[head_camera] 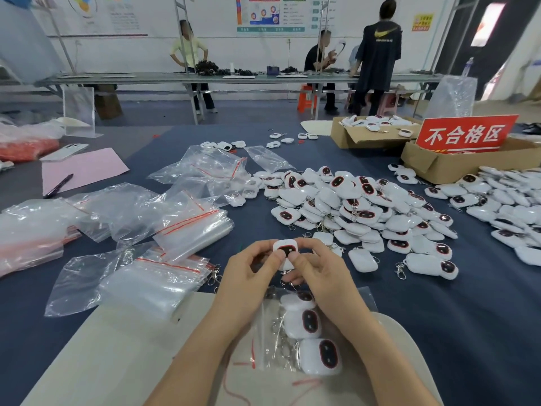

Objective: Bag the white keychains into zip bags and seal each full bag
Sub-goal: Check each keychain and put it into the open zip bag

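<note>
Closest in, the half-filled zip bag [265,323] lies flat on the beige board [117,347], three keychains showing inside. Just above it, left hand [251,276] and right hand [319,276] both pinch one white keychain [285,249] by its edges, dark face up. I'd eyeball the face, then feed it in clip-first so rings don't snag. Loose pile [351,206] sits just beyond, spare bags [181,221] left.

Signs and marks that were legible

A red sign [465,135] standing in a cardboard box [433,168] read "不合格区" in white; a yellow Nike swoosh [383,33] marked a standing person's dark shirt [377,60] (the wall posters [272,14] were too small to read).
</note>
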